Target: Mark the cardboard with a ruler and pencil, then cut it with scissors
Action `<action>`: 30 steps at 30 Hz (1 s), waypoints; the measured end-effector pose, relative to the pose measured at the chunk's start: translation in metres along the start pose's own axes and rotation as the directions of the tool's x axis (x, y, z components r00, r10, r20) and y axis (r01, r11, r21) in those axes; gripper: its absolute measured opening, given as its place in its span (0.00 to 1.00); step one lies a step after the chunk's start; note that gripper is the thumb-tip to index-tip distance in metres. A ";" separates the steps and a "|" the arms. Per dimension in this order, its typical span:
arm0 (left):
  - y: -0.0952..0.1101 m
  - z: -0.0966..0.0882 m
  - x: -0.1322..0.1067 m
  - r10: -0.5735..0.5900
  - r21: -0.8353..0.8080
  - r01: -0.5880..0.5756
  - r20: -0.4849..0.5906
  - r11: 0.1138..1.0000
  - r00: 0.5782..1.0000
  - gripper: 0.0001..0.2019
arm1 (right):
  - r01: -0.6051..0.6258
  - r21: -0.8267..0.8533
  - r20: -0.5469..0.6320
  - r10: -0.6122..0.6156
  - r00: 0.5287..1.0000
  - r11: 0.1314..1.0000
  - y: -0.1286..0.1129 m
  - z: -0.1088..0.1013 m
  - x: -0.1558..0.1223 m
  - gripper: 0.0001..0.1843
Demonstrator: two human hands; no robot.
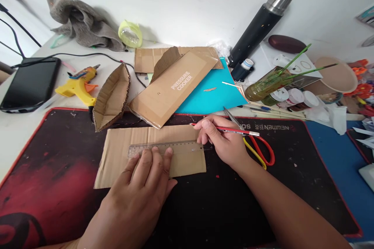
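- Glue gun (77, 85) lies at ten o'clock from the ruler (182, 148); the boat-shaped cardboard piece (112, 103) sits just beside it, nearer the mat's middle.
- Left hand (138, 190) comes in from seven o'clock, open and palm down, fingertips on the ruler's near edge; it presses rather than grips; the spread of fingertips should help stop the ruler pivoting, though they bunch toward its left half, so the right end may swing.
- Corrugated cardboard sheet (118, 138) lies flat on the mat (204, 210) under hand and ruler; the ruler's right end overhangs the sheet at three o'clock, so checking which mark meets the card's edge seems wise.
- Right hand (224, 144) is at three o'clock, fingers closed around the red pencil (248, 132), its tip toward nine o'clock; whether the tip touches the card I cannot tell; a more upright pencil, tip snug to the ruler's edge, would likely mark truer.
- Scissors (257, 150) lie beyond that hand, also at three o'clock; their blades pass close behind the knuckles, so care is sensible.
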State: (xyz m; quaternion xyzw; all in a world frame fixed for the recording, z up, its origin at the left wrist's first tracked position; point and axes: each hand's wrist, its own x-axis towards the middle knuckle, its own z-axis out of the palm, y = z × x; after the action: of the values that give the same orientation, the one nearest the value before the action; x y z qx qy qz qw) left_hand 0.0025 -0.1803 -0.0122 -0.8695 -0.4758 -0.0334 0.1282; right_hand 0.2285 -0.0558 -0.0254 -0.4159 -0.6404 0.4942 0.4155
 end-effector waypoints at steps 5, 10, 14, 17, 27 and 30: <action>0.000 0.001 -0.002 0.013 0.032 -0.013 0.005 0.999 1.000 0.27 | -0.005 0.000 0.004 0.005 1.000 1.000 0.000 0.000 0.000 0.19; 0.002 0.002 -0.001 -0.009 -0.011 0.009 -0.003 1.000 1.000 0.28 | -0.005 -0.006 0.005 0.005 1.000 1.000 0.000 0.000 0.000 0.19; -0.001 0.001 0.000 0.014 -0.009 -0.014 -0.009 1.000 1.000 0.27 | -0.008 0.001 0.005 0.008 1.000 1.000 0.000 0.000 0.001 0.20; -0.003 0.001 -0.001 0.054 -0.003 -0.054 -0.010 0.999 0.998 0.28 | -0.014 0.002 0.004 0.014 1.000 1.000 0.000 0.000 0.001 0.20; 0.002 0.003 -0.006 -0.018 -0.052 0.019 0.032 0.998 0.999 0.29 | -0.021 0.005 0.011 0.021 1.000 1.000 -0.002 0.000 0.000 0.20; 0.001 0.002 -0.005 -0.017 -0.055 0.019 0.037 0.998 0.999 0.29 | -0.037 -0.003 0.010 0.037 0.999 0.999 -0.002 0.000 0.001 0.21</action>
State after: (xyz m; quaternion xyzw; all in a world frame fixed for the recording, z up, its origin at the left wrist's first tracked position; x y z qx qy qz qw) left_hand 0.0010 -0.1845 -0.0152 -0.8688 -0.4850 -0.0317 0.0952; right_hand 0.2279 -0.0556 -0.0231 -0.4257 -0.6356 0.5029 0.4025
